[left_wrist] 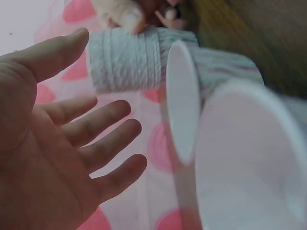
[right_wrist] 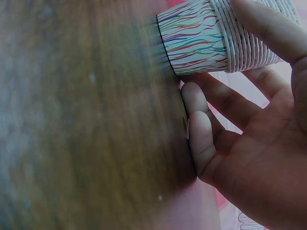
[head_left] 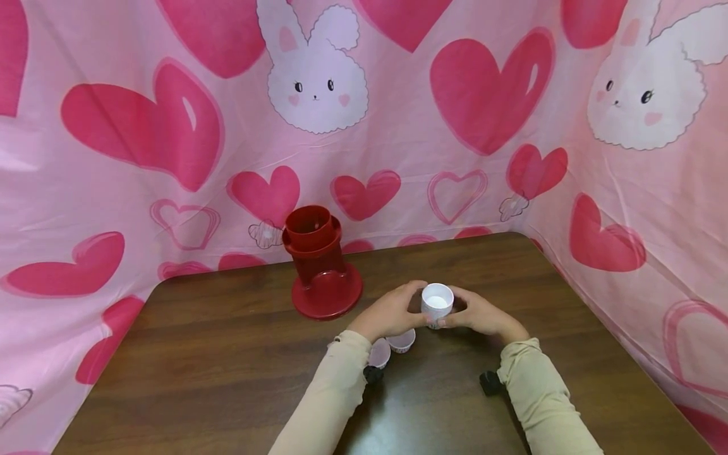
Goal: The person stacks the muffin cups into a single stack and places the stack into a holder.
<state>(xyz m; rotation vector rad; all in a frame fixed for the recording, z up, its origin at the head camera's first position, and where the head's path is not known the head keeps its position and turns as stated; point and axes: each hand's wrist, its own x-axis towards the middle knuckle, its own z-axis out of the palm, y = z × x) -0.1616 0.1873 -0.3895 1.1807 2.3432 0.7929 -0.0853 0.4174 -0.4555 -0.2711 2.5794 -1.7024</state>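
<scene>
A stack of nested white paper cups (head_left: pixel 436 304) with thin coloured stripes stands on the table between both hands, mouth up. My right hand (head_left: pixel 483 315) grips it from the right; in the right wrist view the thumb lies across the ribbed rims. My left hand (head_left: pixel 395 311) is at the stack's left side. In the left wrist view its fingers (left_wrist: pixel 103 149) are spread and its thumb tip is right at the top rim. Beside my left wrist stand two separate paper cups, a nearer one (head_left: pixel 379 354) partly behind the sleeve and a farther one (head_left: pixel 402 342).
A red plastic cylinder-shaped stand (head_left: pixel 327 294) on a round base stands at the back, left of the hands. The brown wooden table (head_left: pixel 199 366) meets a pink heart-patterned cloth (head_left: pixel 398 145) at the back and sides.
</scene>
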